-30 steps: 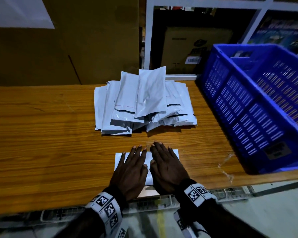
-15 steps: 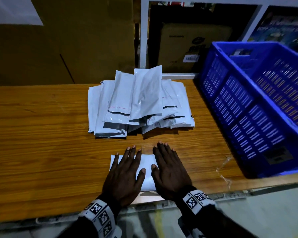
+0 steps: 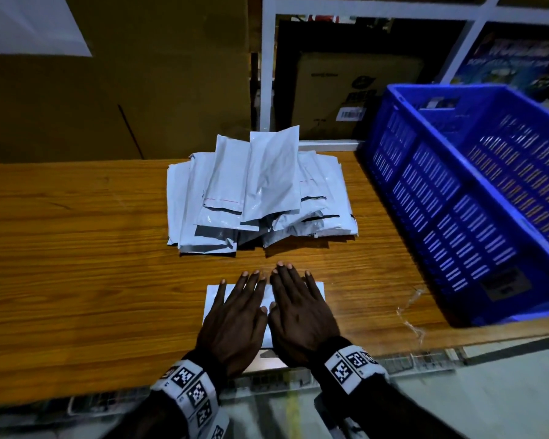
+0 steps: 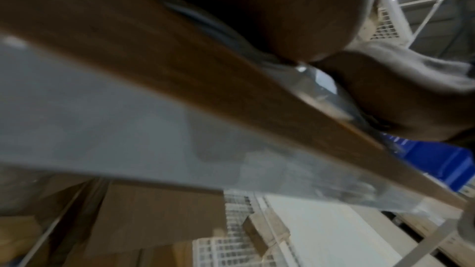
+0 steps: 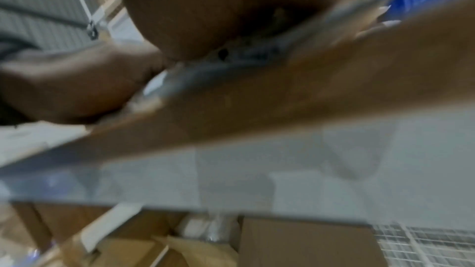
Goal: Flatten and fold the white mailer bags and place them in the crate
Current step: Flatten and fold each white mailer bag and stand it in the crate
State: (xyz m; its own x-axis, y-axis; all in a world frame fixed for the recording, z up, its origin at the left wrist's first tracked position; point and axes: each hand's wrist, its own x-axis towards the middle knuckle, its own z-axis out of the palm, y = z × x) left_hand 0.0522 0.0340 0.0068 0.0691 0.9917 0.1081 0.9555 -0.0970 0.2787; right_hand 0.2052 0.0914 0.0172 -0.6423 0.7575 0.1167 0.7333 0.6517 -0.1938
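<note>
One white mailer bag (image 3: 213, 296) lies flat near the front edge of the wooden table (image 3: 76, 264). My left hand (image 3: 235, 315) and right hand (image 3: 298, 312) press on it side by side, palms down, fingers straight and spread. The hands cover most of the bag. A pile of several white mailer bags (image 3: 260, 191) sits behind it at the table's middle. The blue plastic crate (image 3: 457, 198) stands to the right, tilted toward me. Both wrist views are blurred; each shows a palm (image 4: 270, 7) (image 5: 218, 7) flat against the table edge.
Cardboard boxes (image 3: 140, 90) stand behind the table at the left. A white shelf frame (image 3: 267, 74) with a carton (image 3: 346, 96) is behind the pile. Crumpled clear tape (image 3: 409, 308) lies by the crate's near corner. Bare wood stretches left of the hands.
The hands spread slightly apart on the bag half a second ago and have come back close together now. The bag stays in the same place.
</note>
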